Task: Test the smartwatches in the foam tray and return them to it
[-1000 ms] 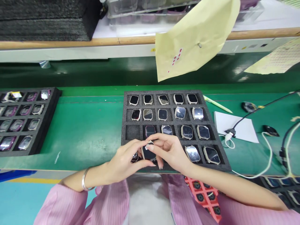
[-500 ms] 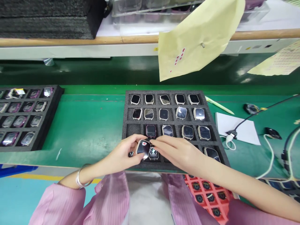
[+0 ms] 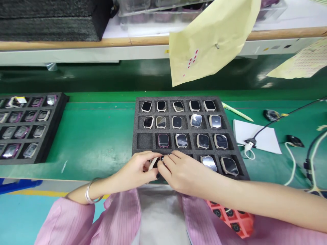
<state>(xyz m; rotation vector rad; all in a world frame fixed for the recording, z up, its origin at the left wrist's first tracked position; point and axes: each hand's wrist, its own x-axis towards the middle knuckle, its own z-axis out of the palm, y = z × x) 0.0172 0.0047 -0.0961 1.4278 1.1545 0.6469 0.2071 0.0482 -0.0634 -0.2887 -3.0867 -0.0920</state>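
Between the fingers and thumb of my left hand [image 3: 134,168] is a smartwatch [image 3: 153,164] without a strap, tilted so that its pale side edge shows. My right hand [image 3: 182,172] has its curled fingertips against the same watch from the right. Both hands are over the front row of a black foam tray [image 3: 144,140]. Its pockets hold several square-faced smartwatches, mostly in pale cases, such as a watch [image 3: 177,122] in the second row. A purple-cased watch [image 3: 163,140] lies just beyond my fingers. My hands hide part of the front row.
On the left stands another foam tray [image 3: 55,131] of watches. To the right are a light green pen [image 3: 237,111], white paper [image 3: 268,137], a cable plug [image 3: 249,144] and cords. A red tray [image 3: 235,217] shows below the table edge. Yellow paper [image 3: 209,44] hangs from the shelf.
The watch has turned from screen-up, with a red icon visible, to edge-on. My right hand has curled its fingers in around it and shifted left, uncovering another watch in the front row.
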